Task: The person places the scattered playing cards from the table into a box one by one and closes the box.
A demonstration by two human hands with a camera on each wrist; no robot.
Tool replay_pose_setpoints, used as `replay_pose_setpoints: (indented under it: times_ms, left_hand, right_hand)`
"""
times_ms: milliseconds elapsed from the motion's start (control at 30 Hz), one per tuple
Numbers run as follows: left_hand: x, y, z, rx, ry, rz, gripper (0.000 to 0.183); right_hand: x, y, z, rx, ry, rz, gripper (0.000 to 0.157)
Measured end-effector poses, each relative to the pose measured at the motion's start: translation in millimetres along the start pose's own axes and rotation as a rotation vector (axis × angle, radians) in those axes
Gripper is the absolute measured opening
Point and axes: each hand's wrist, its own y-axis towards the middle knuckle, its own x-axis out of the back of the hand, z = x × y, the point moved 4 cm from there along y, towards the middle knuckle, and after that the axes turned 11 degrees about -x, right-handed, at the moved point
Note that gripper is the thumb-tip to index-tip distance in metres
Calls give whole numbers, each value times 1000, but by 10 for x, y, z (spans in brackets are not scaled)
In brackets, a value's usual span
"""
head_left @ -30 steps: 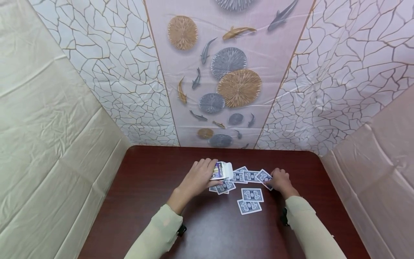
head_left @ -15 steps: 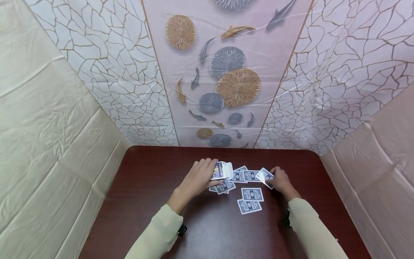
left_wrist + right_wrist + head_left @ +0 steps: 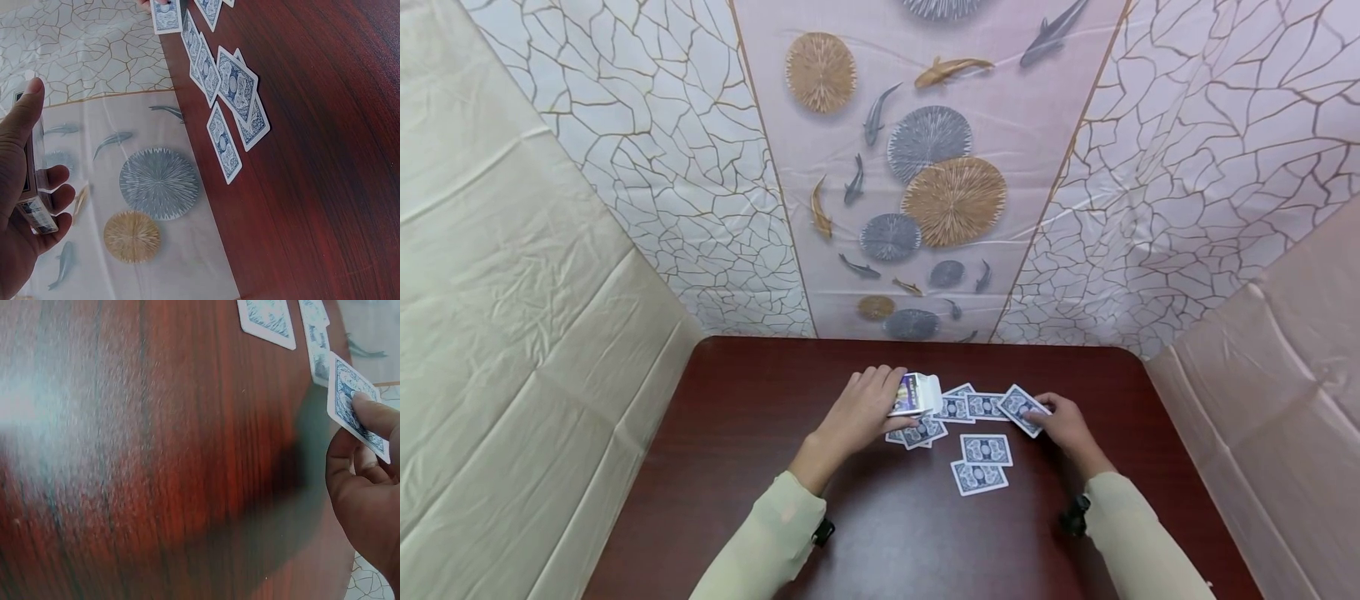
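My left hand [image 3: 868, 404] grips a playing-card box [image 3: 907, 395], thumb on one side and fingers on the other. Its white flap [image 3: 931, 394] stands open toward the right. Between thumb and fingers, my right hand [image 3: 1067, 423] pinches a blue-backed playing card [image 3: 1021, 408]; the right wrist view shows this card [image 3: 347, 394] raised off the table and tilted. Left of it, several face-down cards [image 3: 987, 407] overlap in a row. Two more cards [image 3: 986, 450] overlap nearer to me. Partly hidden by the box and left hand lie further cards [image 3: 923, 433].
A dark red-brown wooden table [image 3: 880, 533] with rounded far corners lies under both hands. A patterned cloth [image 3: 951, 200] with fish and round shapes hangs behind it. Pale fabric walls [image 3: 550, 333] stand at both sides.
My right hand has drawn slightly to the right and toward me, with the pinched card shifted right and turned more into view. The left hand and box have stayed put.
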Motion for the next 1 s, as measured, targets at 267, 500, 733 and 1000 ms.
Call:
replay_pose_setpoints:
  times_ms: [267, 500, 733, 1000]
  left_hand:
    - [-9, 3, -5, 7, -47, -22, 81]
    - [-19, 14, -15, 4, -55, -32, 82]
    - [-42, 37, -25, -2, -28, -18, 83]
    - [-31, 65, -43, -13, -20, -38, 83]
  right_hand:
    - [30, -83, 59, -109, 135, 55, 38]
    - [-9, -173, 216, -139, 309, 172, 37]
    - [-31, -329, 464, -125, 464, 286, 19]
    - [-16, -517, 679, -127, 575, 322, 20]
